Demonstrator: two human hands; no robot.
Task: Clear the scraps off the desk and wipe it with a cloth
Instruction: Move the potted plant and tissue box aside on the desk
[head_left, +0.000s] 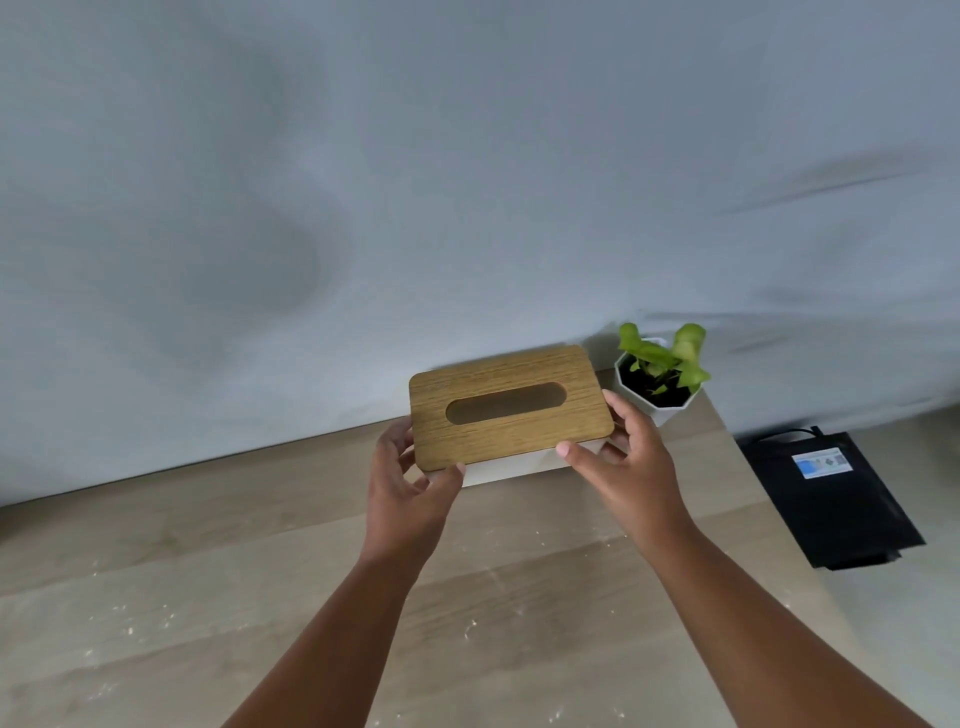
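A tissue box (506, 410) with a wooden slotted lid and a white body sits toward the back of the light wooden desk (208, 545). My left hand (410, 483) grips the lid's left end, thumb at its front corner. My right hand (623, 457) grips the lid's right end, thumb on the front edge and fingers round the side. Small pale scraps (478, 626) lie scattered over the desk surface in front of me. No cloth is in view.
A small green plant in a white faceted pot (657, 387) stands just right of the box, close to my right hand. A black flat device with a blue label (826, 493) lies below, past the desk's right edge. A pale wall (363, 182) backs the desk.
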